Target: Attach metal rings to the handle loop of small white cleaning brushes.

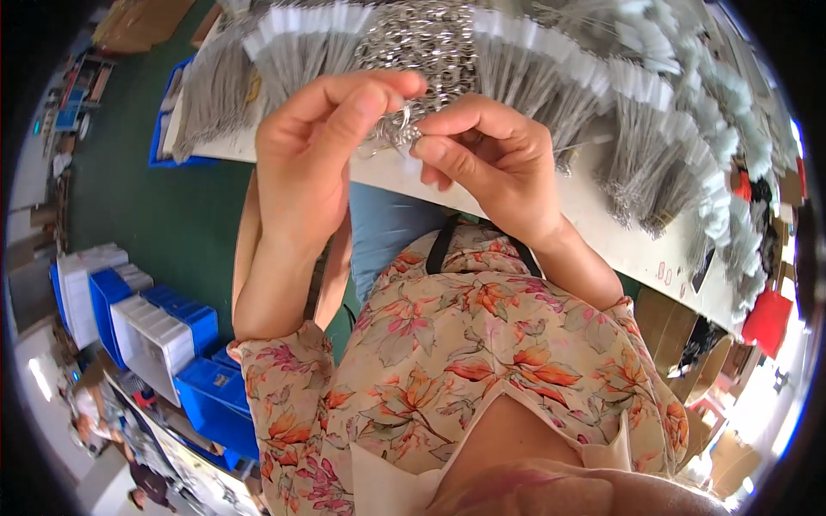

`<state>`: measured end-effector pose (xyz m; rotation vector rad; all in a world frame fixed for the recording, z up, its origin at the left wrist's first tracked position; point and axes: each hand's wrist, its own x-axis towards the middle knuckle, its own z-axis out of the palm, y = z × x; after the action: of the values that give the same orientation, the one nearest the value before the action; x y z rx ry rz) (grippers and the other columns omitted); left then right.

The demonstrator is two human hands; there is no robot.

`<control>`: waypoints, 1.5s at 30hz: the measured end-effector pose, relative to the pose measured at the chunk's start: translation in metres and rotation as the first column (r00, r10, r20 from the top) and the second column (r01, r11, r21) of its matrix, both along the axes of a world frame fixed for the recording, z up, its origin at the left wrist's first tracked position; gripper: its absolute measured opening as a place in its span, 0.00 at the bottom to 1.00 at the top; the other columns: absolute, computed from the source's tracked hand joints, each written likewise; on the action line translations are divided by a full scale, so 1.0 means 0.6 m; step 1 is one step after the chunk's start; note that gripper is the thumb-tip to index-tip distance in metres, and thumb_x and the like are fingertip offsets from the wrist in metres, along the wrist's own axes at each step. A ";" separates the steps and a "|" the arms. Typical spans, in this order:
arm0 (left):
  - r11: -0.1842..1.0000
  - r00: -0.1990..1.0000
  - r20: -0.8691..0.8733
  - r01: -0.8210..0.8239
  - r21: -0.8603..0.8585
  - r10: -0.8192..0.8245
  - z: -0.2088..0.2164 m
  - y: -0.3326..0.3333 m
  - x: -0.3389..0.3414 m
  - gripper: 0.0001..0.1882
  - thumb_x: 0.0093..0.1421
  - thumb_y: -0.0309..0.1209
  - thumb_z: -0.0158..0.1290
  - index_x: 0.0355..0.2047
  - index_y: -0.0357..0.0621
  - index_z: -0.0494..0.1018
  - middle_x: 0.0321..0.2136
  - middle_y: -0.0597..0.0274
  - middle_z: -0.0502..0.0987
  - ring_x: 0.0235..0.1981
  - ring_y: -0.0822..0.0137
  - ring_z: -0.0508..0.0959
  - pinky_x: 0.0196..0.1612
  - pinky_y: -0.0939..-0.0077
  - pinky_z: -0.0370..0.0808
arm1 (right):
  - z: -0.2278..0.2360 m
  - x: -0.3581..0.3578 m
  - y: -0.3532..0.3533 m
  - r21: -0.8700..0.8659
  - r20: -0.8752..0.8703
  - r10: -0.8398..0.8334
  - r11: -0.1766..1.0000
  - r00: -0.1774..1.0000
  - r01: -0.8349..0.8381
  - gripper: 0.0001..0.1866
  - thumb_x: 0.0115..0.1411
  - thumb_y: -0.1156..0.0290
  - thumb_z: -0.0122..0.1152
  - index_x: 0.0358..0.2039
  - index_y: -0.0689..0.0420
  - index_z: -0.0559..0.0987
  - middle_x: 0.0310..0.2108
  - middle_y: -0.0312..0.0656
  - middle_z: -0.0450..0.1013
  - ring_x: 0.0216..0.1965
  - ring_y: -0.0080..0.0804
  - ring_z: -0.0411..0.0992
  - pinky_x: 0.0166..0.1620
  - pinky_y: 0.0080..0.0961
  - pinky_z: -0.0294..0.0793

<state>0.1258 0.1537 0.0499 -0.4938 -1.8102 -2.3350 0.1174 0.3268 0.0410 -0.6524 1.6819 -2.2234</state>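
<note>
Both hands are raised in front of me, over the near edge of the table. My left hand [314, 138] has its thumb and fingers drawn together at a thin silver ring [405, 117]. Close beside it, my right hand [503, 163] pinches a small cluster of shiny metal parts [397, 134] between thumb and fingers, its other fingers curled. The exact shape of the cluster is too small to tell. Just beyond the fingertips lies a heap of silver metal rings or clasps [422, 39], partly hidden by my hands.
Bundles of thin grey wires with white tags [632, 86] spread over the white table [594, 181], more on the left [301, 43]. A blue bin [159, 142] stands by the table's left end. Blue and white crates [159, 340] sit at left. A red bag [767, 322] hangs at right.
</note>
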 end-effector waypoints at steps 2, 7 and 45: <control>0.994 1.000 0.016 -0.007 0.109 0.005 -0.002 -0.006 0.006 0.09 0.61 0.27 0.44 0.33 0.33 0.72 0.38 0.50 0.75 0.42 0.59 0.74 0.49 0.64 0.67 | -0.016 -0.006 -0.032 -0.017 -0.229 -0.155 0.988 0.961 0.155 0.04 0.53 0.77 0.60 0.30 0.61 0.77 0.25 0.37 0.73 0.25 0.20 0.72 0.27 0.15 0.71; 0.961 0.983 0.054 -0.181 0.209 0.174 -0.014 -0.046 0.015 0.10 0.61 0.27 0.45 0.33 0.32 0.73 0.37 0.50 0.75 0.36 0.66 0.75 0.45 0.72 0.69 | -0.035 -0.033 -0.109 0.017 -0.452 -0.189 0.975 0.872 0.220 0.06 0.46 0.77 0.65 0.26 0.61 0.78 0.25 0.41 0.73 0.26 0.28 0.74 0.29 0.20 0.73; 0.012 0.085 -0.083 -0.768 -0.640 0.993 -0.461 -0.428 0.221 0.09 0.59 0.25 0.47 0.38 0.32 0.71 0.32 0.58 0.75 0.33 0.68 0.75 0.38 0.76 0.73 | -0.111 -0.073 0.027 0.421 0.112 0.053 0.902 0.992 -0.095 0.06 0.57 0.74 0.56 0.30 0.65 0.75 0.24 0.37 0.71 0.26 0.20 0.72 0.28 0.16 0.73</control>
<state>0.2581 -0.1032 -0.2266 1.0541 -1.9068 -0.8892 0.0734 0.3429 -0.0256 -0.4753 1.9652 -1.7170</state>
